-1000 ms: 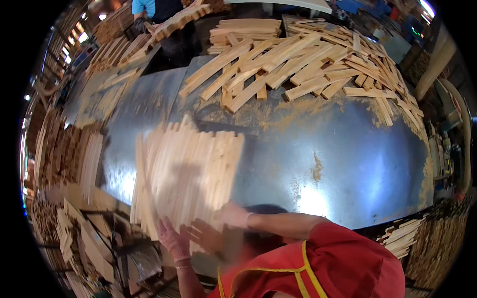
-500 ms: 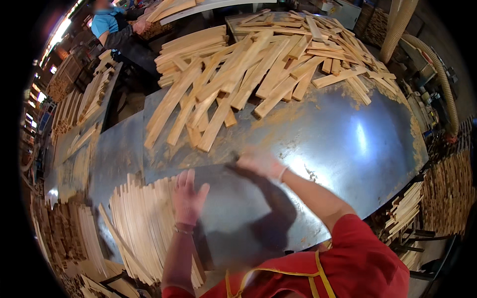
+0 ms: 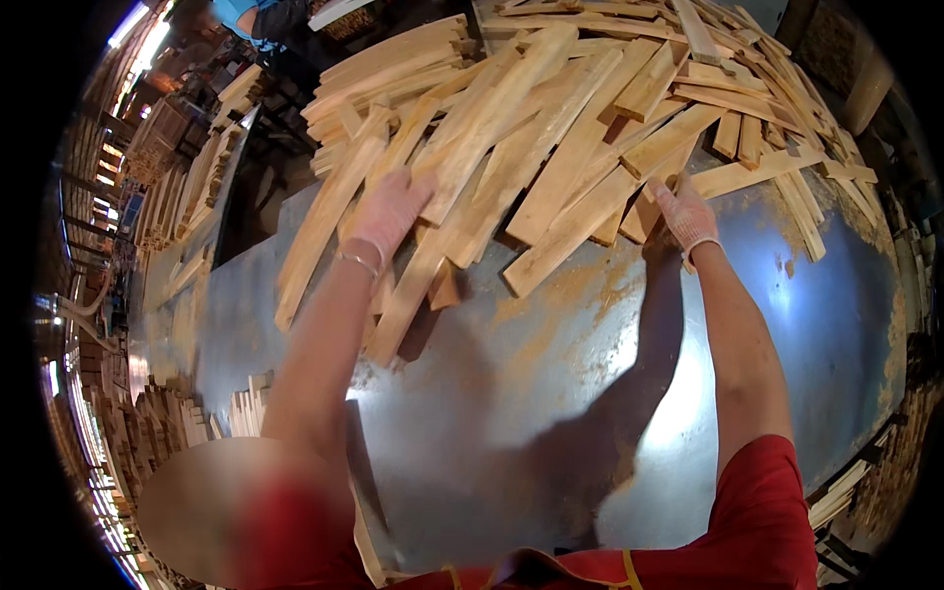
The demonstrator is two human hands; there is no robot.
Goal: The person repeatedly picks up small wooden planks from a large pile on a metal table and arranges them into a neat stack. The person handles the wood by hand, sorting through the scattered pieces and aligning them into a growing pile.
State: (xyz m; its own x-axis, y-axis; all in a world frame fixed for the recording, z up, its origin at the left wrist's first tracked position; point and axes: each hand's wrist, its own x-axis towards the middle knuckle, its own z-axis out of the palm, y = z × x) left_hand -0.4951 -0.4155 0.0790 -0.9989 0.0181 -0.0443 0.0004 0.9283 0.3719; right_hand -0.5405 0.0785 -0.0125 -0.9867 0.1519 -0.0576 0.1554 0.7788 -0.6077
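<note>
A heap of loose wooden boards (image 3: pixel 531 128) covers the far half of a grey metal table (image 3: pixel 472 413). My left hand (image 3: pixel 390 211), in a pale pinkish glove, lies over boards at the heap's left front, thumb apart from the fingers. Its fingertips are slightly blurred, and no firm hold shows. To the right, my gloved right hand (image 3: pixel 685 216) has its thumb and fingers about the near end of a wooden board (image 3: pixel 644 218) at the heap's front edge. That board's far part is hidden under others.
Sawdust (image 3: pixel 560 295) lies across the tabletop before the heap. A row of narrow wooden strips (image 3: pixel 249 405) shows at the left, partly behind my left arm. Further left stand more stacked strips (image 3: pixel 162 418). A co-worker in a blue shirt (image 3: pixel 234 12) is at the far left.
Both my hands have moved forward to the heap, the left from beside the row of strips, the right from above the bare tabletop and further right. The view has shifted toward the heap.
</note>
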